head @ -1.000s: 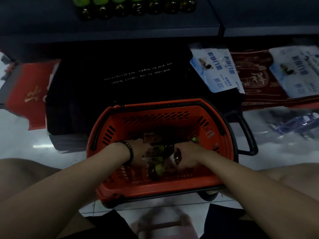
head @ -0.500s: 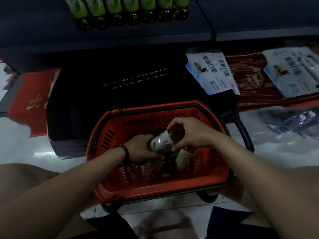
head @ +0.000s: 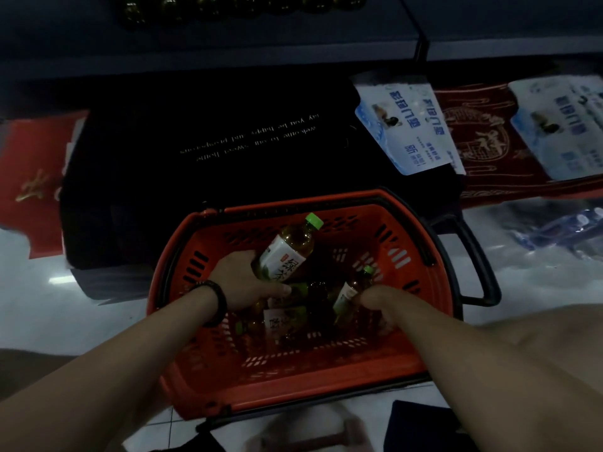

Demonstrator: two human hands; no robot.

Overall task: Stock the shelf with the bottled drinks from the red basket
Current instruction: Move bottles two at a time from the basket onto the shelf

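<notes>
The red basket (head: 385, 363) sits on the floor in front of me. My left hand (head: 243, 282), with a dark bead bracelet on the wrist, is shut on the base of a green-capped tea bottle (head: 292, 246) that tilts up and to the right above the basket. My right hand (head: 375, 305) grips a second tea bottle (head: 350, 293) low inside the basket. More bottles (head: 287, 316) lie on the basket floor between my hands. A row of the same bottles (head: 228, 4) stands on the dark shelf (head: 228, 50) at the top.
A black mat with white lettering (head: 248, 138) lies between basket and shelf. Red mats (head: 32, 177) and blue-white packages (head: 404, 125) lie either side. The basket's black handle (head: 473, 259) sticks out to the right. White floor tiles surround it.
The bottle my right hand lifted half a second ago is now held by my left hand, cap pointing up-right. My right hand has dropped back into the basket onto another bottle.
</notes>
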